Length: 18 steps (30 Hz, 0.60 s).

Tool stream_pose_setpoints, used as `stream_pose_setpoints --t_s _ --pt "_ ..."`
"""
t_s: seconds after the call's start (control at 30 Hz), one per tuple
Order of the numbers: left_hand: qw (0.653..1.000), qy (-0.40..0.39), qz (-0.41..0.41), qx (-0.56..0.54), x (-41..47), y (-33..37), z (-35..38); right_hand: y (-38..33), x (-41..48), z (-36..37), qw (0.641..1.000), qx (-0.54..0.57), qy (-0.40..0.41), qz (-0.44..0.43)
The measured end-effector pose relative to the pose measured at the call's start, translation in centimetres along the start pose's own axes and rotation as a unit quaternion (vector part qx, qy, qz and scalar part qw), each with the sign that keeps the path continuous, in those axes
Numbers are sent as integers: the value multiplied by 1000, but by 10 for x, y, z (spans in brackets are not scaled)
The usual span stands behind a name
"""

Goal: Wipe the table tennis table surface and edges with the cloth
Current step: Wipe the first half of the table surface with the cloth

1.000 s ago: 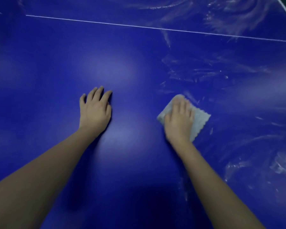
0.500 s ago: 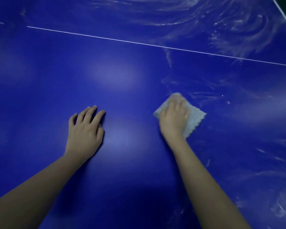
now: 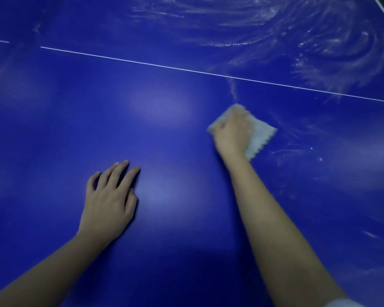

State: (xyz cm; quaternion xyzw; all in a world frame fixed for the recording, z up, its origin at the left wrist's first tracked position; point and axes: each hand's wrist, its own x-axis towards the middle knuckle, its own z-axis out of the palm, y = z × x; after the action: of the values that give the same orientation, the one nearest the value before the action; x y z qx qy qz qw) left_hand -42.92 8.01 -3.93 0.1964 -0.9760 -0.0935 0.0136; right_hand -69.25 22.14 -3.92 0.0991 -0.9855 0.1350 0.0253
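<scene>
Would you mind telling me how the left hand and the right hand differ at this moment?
The left hand lies bare on the blue table, fingers spread; the right hand rests on the pale cloth. The left hand looks sharp; the right hand is blurred, fingers unreadable. The left hand is nearer the person, the right hand nearer the white line. Both are palm-down.

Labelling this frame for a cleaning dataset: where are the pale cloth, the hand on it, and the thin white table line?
Pale scalloped-edged cloth (image 3: 262, 138), head view: its bare right part.
Right hand (image 3: 231, 134), head view: back of the hand.
Thin white painted line (image 3: 142, 62), head view: stretch left of the cloth.
</scene>
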Motion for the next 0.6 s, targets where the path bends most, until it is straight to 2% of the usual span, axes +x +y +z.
stream_pose_setpoints --t_s 0.07,0.1,0.13,0.17,0.23,0.3,0.37,0.4,0.43,0.5,0.57,0.6 --pt "1000 2 0 0 -2 -1 1 -32 -22 13 970 4 -75 -230" --pt "1000 3 0 0 -2 -1 1 -37 -22 15 945 8 -118 -304" --pt "1000 4 -1 -1 -1 0 1 -36 -8 12 932 10 -133 -336" --pt "1000 4 -2 -2 0 0 1 -29 12 8 936 8 -126 -330" --pt "1000 2 -4 -2 1 0 1 -3 55 1 971 -17 -70 -229" --pt "1000 -1 -6 -2 2 0 0 32 91 -7 998 -51 0 -27" --pt "1000 -5 -8 0 2 0 0 40 93 -7 988 -40 -3 150" --pt "1000 -8 -8 1 2 0 -1 29 86 -3 984 -35 -11 173" --pt "1000 -10 -8 2 2 0 -1 13 76 4 989 -39 -13 142" --pt "1000 -12 -8 0 2 -1 -1 -25 58 21 999 -46 -11 -21" --pt "1000 -13 -8 -1 1 -2 -1 -53 50 29 980 -43 -50 -187" --pt "1000 -13 -7 -1 1 -2 0 -59 57 27 967 -37 -71 -241"
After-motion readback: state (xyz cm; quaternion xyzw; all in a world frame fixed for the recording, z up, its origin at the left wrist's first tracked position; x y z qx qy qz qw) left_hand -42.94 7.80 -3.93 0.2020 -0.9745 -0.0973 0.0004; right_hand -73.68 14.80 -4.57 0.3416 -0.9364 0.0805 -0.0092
